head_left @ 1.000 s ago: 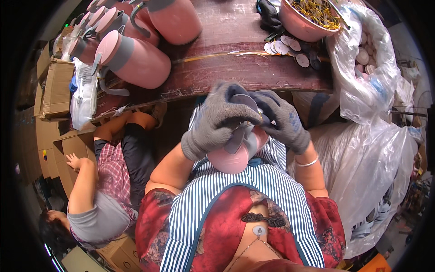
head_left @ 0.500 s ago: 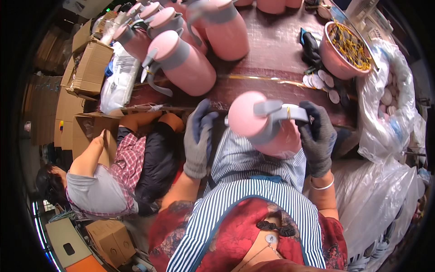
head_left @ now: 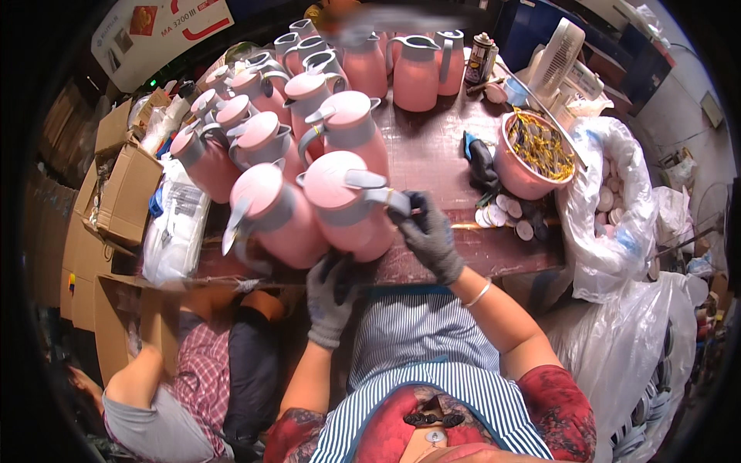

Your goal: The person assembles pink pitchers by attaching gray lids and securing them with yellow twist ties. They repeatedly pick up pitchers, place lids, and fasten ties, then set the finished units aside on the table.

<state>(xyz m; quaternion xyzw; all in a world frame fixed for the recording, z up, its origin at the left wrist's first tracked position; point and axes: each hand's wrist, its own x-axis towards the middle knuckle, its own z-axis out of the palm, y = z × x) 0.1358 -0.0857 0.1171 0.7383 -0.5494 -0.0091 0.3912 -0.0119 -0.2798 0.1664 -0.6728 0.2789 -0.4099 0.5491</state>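
Note:
A pink vacuum jug [head_left: 347, 220] with a pink lid and grey collar stands at the table's front edge. My right hand [head_left: 432, 235], in a grey work glove, is closed on its grey handle, where a thin yellow tie shows. At the jug's lower front is my left hand [head_left: 330, 297], gloved alike, its fingers apart and near or against the base; contact is hard to make out. Close on the left stands another pink jug [head_left: 276, 224] with its grey handle facing the front.
Several more pink jugs, including one without a lid [head_left: 415, 76], crowd the table behind. On the right are a bowl of yellow ties [head_left: 509, 171], white discs [head_left: 494, 214] and a plastic bag [head_left: 577, 204]. A person [head_left: 166, 386] sits at left beside cardboard boxes [head_left: 131, 193].
The jug in my right hand has moved from above my lap, up and left, onto the table among the others. My left hand has come to its base. The view has tilted up.

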